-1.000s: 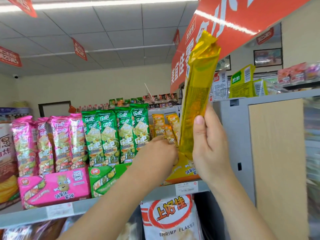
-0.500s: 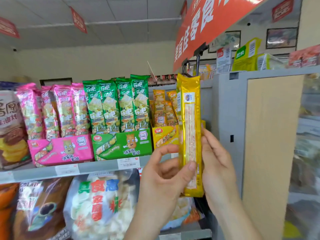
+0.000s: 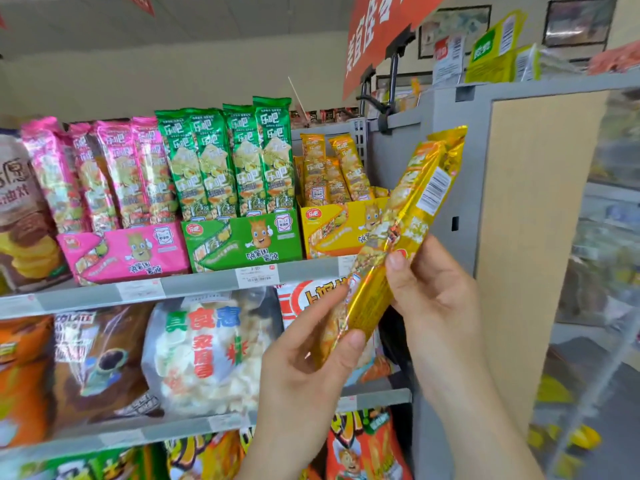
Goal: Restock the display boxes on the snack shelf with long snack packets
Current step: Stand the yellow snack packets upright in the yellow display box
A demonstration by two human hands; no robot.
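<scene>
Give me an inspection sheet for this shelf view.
surface: shelf, holds three display boxes.
job's things: packet tilted, off the shelf, before the yellow box; that box has room; green box and pink box packed.
clutter: nothing seen.
grippers: left hand grips packet's lower end; right hand pinches its middle.
cables: nothing seen.
surroundings: snack bags below; red banner above; grey end panel right.

Three display boxes on one shelf (image 3: 194,284): a pink box (image 3: 131,252), a green box (image 3: 242,237), a yellow box (image 3: 332,230). Four pink packets (image 3: 114,174) and four green packets (image 3: 211,161) stand upright; the boxed yellow packets (image 3: 313,168) overlap too much to count. Two hands, left hand (image 3: 301,358) and right hand (image 3: 433,292), share one held packet (image 3: 408,216).
</scene>
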